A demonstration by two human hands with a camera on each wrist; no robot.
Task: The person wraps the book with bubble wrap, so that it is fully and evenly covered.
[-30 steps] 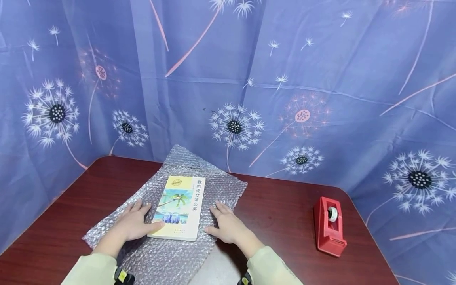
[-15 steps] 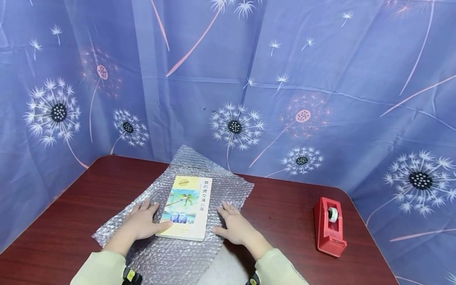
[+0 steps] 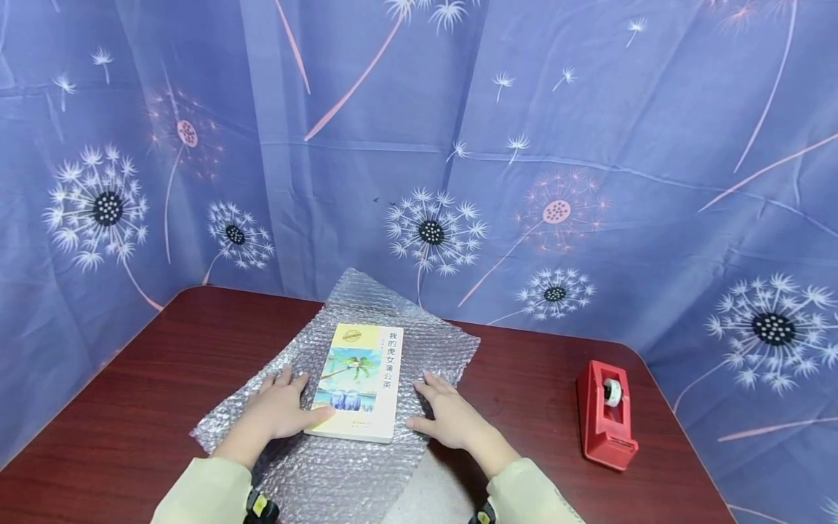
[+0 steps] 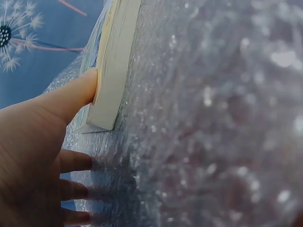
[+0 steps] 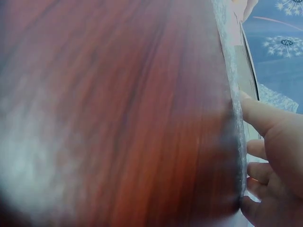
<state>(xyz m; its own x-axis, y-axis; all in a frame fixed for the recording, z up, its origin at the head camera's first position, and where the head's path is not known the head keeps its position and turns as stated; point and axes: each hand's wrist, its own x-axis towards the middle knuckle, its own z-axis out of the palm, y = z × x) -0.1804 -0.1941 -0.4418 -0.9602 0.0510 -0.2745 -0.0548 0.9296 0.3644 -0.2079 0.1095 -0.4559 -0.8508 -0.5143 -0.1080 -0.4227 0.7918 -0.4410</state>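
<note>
A book (image 3: 356, 382) with a yellow and white cover and a palm-tree picture lies face up on a sheet of bubble wrap (image 3: 340, 480). My left hand (image 3: 278, 410) rests spread on the wrap at the book's left, its thumb on the lower left corner of the cover. In the left wrist view that thumb touches the edge of the book (image 4: 113, 71), the other fingers lying on the wrap. To the book's right, my right hand (image 3: 452, 418) lies on the wrap with fingers extended, a small gap from the book.
A red tape dispenser (image 3: 605, 415) with a small roll of tape stands at the right of the dark red wooden table (image 3: 524, 407). Behind the table hangs a blue curtain (image 3: 419, 145) printed with dandelions.
The book and the bubble wrap have slid to the right across the table, both hands moving along with them. The tape dispenser has stayed in place.
</note>
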